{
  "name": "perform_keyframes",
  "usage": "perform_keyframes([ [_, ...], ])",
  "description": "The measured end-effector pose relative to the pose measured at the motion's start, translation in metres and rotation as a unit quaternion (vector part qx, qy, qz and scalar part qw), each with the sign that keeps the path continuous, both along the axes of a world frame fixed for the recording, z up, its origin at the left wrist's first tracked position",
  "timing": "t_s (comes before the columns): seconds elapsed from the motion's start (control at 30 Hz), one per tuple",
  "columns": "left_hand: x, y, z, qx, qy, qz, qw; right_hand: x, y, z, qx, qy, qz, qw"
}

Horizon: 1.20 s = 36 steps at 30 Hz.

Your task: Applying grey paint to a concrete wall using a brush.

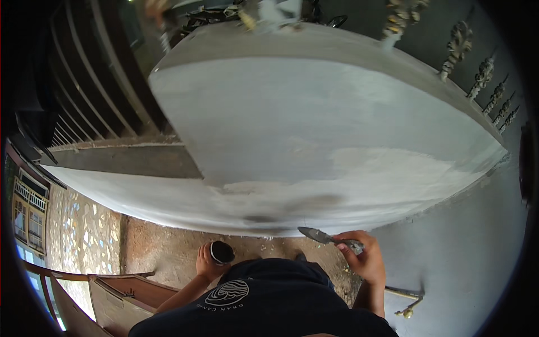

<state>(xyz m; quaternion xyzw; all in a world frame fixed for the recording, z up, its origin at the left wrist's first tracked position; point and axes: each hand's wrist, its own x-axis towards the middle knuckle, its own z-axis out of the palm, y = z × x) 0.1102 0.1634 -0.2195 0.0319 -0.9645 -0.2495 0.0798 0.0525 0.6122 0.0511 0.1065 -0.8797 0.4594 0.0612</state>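
My left hand (208,260) grips a small round container (222,252) with a pale rim and a dark inside; what it contains I cannot make out. In my right hand (367,257) is a small pointed trowel (316,235). Its grey, smeared blade points left, close to the lower edge of the wall as I see it; I cannot tell whether it touches. The low wall (269,126) in front of me has a smooth pale grey coat, with a whiter patch (387,164) at the right and darker smudges or shadows low down.
Ornate metal spikes (457,46) stand along the wall's top ledge (311,46). Slatted bars (109,71) rise at the left. A pipe with a brass-coloured tap (407,312) sticks out at the lower right. Wooden furniture (122,295) stands at the lower left on the dirt-brown floor (168,244).
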Motion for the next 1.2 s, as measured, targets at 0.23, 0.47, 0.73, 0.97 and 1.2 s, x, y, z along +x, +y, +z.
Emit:
perform_keyframes([
  [0.23, -0.034, 0.089, 0.146, 0.023, 0.135, -0.212, 0.968, 0.002, 0.074, -0.007, -0.064, 0.009, -0.006, 0.998],
  [0.47, -0.054, 0.165, 0.199, 0.039, 0.183, -0.264, 0.946, 0.018, 0.139, -0.026, -0.175, 0.035, -0.072, 0.981],
  [0.73, -0.065, 0.234, 0.218, 0.051, 0.202, -0.282, 0.937, 0.027, 0.183, -0.040, -0.202, 0.079, -0.141, 0.966],
  [0.97, -0.080, 0.291, 0.214, 0.079, 0.231, -0.330, 0.912, 0.054, 0.227, -0.041, -0.117, 0.139, -0.160, 0.970],
  [1.2, -0.090, 0.346, 0.189, 0.148, 0.133, -0.411, 0.889, 0.081, 0.265, -0.047, -0.196, 0.311, -0.240, 0.898],
])
